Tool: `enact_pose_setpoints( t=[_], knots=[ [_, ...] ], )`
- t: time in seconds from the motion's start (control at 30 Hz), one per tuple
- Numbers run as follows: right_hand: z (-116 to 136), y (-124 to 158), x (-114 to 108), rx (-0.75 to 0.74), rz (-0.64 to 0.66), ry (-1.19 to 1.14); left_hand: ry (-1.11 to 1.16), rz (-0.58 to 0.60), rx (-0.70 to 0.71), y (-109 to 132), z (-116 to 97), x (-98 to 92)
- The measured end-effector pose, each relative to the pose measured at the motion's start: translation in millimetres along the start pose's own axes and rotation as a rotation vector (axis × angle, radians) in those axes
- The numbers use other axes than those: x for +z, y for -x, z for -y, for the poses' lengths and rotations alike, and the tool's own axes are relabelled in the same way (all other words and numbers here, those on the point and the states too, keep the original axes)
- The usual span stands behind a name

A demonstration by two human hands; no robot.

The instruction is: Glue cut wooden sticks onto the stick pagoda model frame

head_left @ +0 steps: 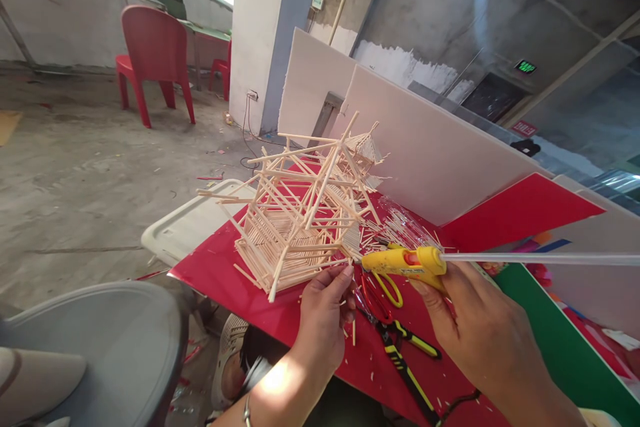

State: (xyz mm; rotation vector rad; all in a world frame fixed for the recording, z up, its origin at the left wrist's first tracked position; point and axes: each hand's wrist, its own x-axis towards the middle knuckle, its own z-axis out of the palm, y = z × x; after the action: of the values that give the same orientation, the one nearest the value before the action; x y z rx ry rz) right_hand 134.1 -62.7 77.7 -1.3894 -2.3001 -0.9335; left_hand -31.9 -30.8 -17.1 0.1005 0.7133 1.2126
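Observation:
In my right hand (pixel 480 320) is a yellow hot glue gun (pixel 405 261), its nozzle pointing left and a long clear glue stick (pixel 540 258) sticking out of the back. My left hand (pixel 325 297) is closed in a pinch on a thin wooden stick, mostly hidden by the fingers, right by the nozzle. Just beyond both hands stands a pavilion-like model of wooden sticks (pixel 287 240), with an open frame of slanted sticks on top. Behind it is a smaller stick tower with a pointed roof (pixel 366 147).
Black-and-yellow pliers (pixel 403 360), red-handled pliers (pixel 374 300) and loose sticks (pixel 395 227) lie on the red tabletop (pixel 280 310). A grey round stool (pixel 125 340) is at lower left, a white stool (pixel 185 220) beyond. White boards (pixel 400 140) stand behind the table.

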Motion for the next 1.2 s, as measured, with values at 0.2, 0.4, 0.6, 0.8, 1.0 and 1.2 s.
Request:
enact_pose_setpoints(
  t=[0.2, 0.4, 0.6, 0.8, 1.0, 1.2],
  knots=[
    [1, -4, 3, 0.011, -0.002, 0.005, 0.007, -0.014, -0.019, 3, -1, 3.7],
    [0, -8, 4, 0.000, -0.019, 0.029, 0.023, -0.007, -0.011, 1, 0, 4.0],
    [-1, -9, 4, -0.011, -0.010, 0.036, 0.021, -0.009, -0.015, 0, 0, 3.4],
    [0, -12, 3, -0.024, -0.015, 0.026, 0.027, -0.006, -0.026, -1, 2, 2.9],
    [0, -14, 1, -0.046, -0.021, 0.041, 0.027, -0.001, -0.029, -1, 1, 2.8],
    [1, -19, -2, -0.063, -0.009, 0.043, 0.042, 0.001, -0.020, 0, 1, 2.9]
  ],
)
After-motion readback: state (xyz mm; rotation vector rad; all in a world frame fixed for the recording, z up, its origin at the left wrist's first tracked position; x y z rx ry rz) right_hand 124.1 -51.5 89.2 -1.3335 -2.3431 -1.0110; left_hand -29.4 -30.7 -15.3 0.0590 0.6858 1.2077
